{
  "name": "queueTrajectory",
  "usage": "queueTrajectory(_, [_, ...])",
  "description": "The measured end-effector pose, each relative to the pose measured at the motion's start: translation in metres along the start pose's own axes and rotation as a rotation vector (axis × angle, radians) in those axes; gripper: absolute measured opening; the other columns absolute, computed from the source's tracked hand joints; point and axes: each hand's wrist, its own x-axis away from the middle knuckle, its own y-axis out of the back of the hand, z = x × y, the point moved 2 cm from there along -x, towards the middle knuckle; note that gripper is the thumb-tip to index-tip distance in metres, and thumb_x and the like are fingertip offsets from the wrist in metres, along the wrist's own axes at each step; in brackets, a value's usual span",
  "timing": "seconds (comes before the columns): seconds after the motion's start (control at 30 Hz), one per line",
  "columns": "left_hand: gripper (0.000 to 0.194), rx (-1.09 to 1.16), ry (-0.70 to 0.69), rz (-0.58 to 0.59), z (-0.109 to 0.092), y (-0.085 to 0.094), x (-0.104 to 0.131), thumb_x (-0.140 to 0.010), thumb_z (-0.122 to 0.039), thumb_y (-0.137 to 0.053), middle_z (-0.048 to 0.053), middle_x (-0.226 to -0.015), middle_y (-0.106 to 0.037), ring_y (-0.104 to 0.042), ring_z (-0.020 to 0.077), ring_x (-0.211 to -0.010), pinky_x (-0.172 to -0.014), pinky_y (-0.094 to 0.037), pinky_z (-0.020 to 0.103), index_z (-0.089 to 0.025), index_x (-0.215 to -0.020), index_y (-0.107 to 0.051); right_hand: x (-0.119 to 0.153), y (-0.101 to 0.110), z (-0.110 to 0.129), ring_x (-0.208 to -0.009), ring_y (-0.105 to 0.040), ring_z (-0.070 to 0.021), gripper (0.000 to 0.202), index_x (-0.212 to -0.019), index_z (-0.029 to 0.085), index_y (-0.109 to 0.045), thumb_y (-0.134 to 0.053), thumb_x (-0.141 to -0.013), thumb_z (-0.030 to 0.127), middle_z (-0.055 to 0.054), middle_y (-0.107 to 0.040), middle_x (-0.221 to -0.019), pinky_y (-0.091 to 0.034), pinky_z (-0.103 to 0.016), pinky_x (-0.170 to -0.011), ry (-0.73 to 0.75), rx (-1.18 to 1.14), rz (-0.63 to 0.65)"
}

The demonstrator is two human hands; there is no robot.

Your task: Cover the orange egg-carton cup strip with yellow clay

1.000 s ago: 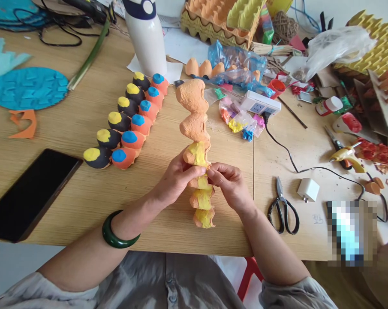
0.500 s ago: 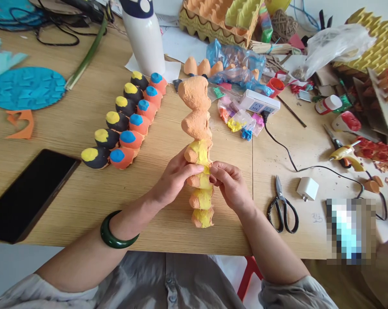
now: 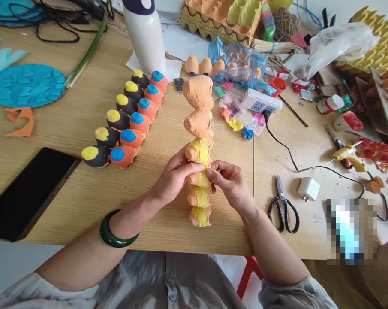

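Observation:
An orange egg-carton strip (image 3: pixel 198 122) stands lengthwise between my hands, with yellow clay pressed over the side of its lower cups. My left hand (image 3: pixel 177 174) is wrapped round the strip from the left, its thumb on the yellow clay. On the right side, my right hand (image 3: pixel 229 180) pinches at the same yellow clay, thumb and forefinger close to the left thumb. To the left lie two painted strips touching side by side, a black one with yellow tips (image 3: pixel 108 137) and an orange one with blue tips (image 3: pixel 132 139).
A black phone (image 3: pixel 33 193) lies at left, a white bottle (image 3: pixel 145 38) behind the painted strips. Scissors (image 3: pixel 283 206), a white adapter (image 3: pixel 308 189) and a power strip (image 3: pixel 261 102) with its cable are at right. Egg trays (image 3: pixel 221 21) and clay bags (image 3: pixel 240 118) sit farther back.
The strip's upper end has shifted slightly right and its lower end slightly left. My right thumb and forefinger have moved a little left over the yellow clay.

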Motion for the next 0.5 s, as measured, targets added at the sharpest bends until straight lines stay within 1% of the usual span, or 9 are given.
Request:
queueTrajectory(0.1, [0.024,0.01,0.011,-0.028,-0.0027,-0.0017,-0.0011,-0.077,-0.027,-0.079,-0.002,-0.083,-0.069,-0.069,0.0174,-0.066,-0.06,-0.061,0.031,-0.021,-0.099,-0.069,0.0011,-0.0011,-0.0004,-0.055,-0.047,-0.0088,0.044,-0.077,0.019,-0.067,-0.088,-0.079,0.058,0.004,-0.056,-0.065,-0.043,-0.024,-0.05,0.0,-0.009,0.011])
queueTrajectory(0.2, [0.029,0.024,0.026,-0.038,-0.0053,-0.0033,-0.0012,-0.076,-0.026,-0.078,-0.002,-0.082,-0.069,-0.07,0.0186,-0.069,-0.06,-0.062,0.032,-0.02,-0.102,-0.068,0.002,-0.0015,-0.0011,-0.056,-0.045,-0.0085,0.046,-0.072,0.019,-0.062,-0.08,-0.088,0.058,0.004,-0.051,-0.067,-0.043,-0.024,-0.051,0.015,-0.062,0.038])
queueTrajectory(0.27, [0.028,0.025,0.025,-0.034,-0.0058,-0.0036,-0.0008,-0.076,-0.026,-0.078,-0.002,-0.082,-0.069,-0.07,0.0191,-0.07,-0.062,-0.062,0.033,-0.02,-0.101,-0.067,0.0024,-0.0013,-0.0018,-0.057,-0.045,-0.0084,0.046,-0.07,0.019,-0.06,-0.077,-0.091,0.057,0.004,-0.05,-0.068,-0.043,-0.023,-0.051,0.028,-0.093,0.044])
queueTrajectory(0.33, [0.025,0.017,0.0,-0.033,-0.0054,-0.0028,-0.0003,-0.076,-0.026,-0.078,-0.002,-0.083,-0.069,-0.07,0.0181,-0.071,-0.064,-0.063,0.032,-0.019,-0.098,-0.068,0.0022,-0.0009,-0.0027,-0.057,-0.046,-0.0083,0.043,-0.073,0.019,-0.063,-0.079,-0.09,0.055,0.004,-0.052,-0.068,-0.043,-0.023,-0.051,0.031,-0.088,0.035])
queueTrajectory(0.4, [0.022,0.011,-0.026,-0.032,-0.0045,-0.0017,-0.0002,-0.077,-0.025,-0.079,-0.002,-0.083,-0.068,-0.069,0.0165,-0.071,-0.064,-0.063,0.03,-0.019,-0.094,-0.068,0.0014,-0.0009,-0.0037,-0.056,-0.047,-0.0079,0.04,-0.077,0.019,-0.067,-0.086,-0.084,0.053,0.004,-0.056,-0.068,-0.043,-0.022,-0.05,0.029,-0.061,0.023])
queueTrajectory(0.5, [0.018,0.011,-0.024,-0.014,-0.0033,-0.0011,-0.0006,-0.078,-0.024,-0.079,-0.003,-0.082,-0.068,-0.068,0.0142,-0.068,-0.063,-0.062,0.027,-0.019,-0.091,-0.067,-0.0003,-0.0012,-0.0044,-0.055,-0.048,-0.0075,0.038,-0.078,0.019,-0.068,-0.094,-0.075,0.047,0.004,-0.058,-0.069,-0.042,-0.021,-0.048,0.014,-0.042,0.025])
